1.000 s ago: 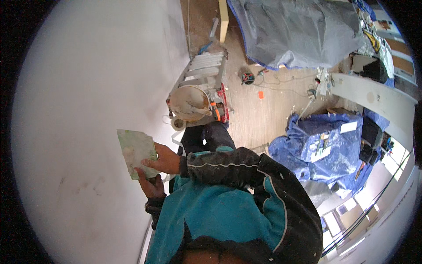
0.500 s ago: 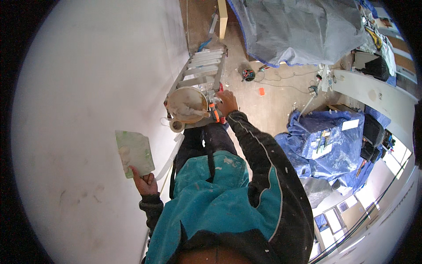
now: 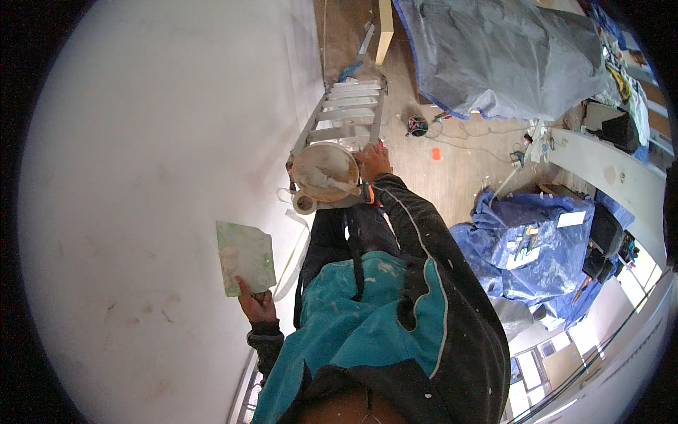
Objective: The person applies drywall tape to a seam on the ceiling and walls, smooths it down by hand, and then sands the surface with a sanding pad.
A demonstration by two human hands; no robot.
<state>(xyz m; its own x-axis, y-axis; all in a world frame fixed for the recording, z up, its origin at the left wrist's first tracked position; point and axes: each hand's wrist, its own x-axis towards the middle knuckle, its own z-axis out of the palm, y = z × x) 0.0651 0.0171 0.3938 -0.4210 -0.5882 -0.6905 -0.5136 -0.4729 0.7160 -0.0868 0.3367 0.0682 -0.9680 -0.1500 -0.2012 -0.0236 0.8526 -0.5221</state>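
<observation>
My left hand (image 3: pixel 256 304) grips the lower edge of a pale green, plaster-smeared flat board (image 3: pixel 247 260), holding it up beside the white wall. At the top of a metal stepladder (image 3: pixel 346 113) stands a round bucket (image 3: pixel 326 169) with whitish paste inside and a pale, smeared tool across its rim. My right hand (image 3: pixel 374 162) is closed at the bucket's right side by the ladder's top; what its fingers hold is hidden. Just below it shows an orange-handled tool (image 3: pixel 368 193). A roll of tape (image 3: pixel 304 204) sits at the bucket's lower left.
The white wall (image 3: pixel 155 177) runs close along my left. Below on the floor (image 3: pixel 459 169) are a small dark tub (image 3: pixel 417 126), an orange piece (image 3: pixel 436 153) and trailing cables. A grey sheet (image 3: pixel 501 56) and a blue tarp (image 3: pixel 544 240) cover things to the right.
The whole view has shifted, so things sit further right. Relative to the bucket, my right hand has moved closer in, and less of the orange handle shows. My left hand keeps the board.
</observation>
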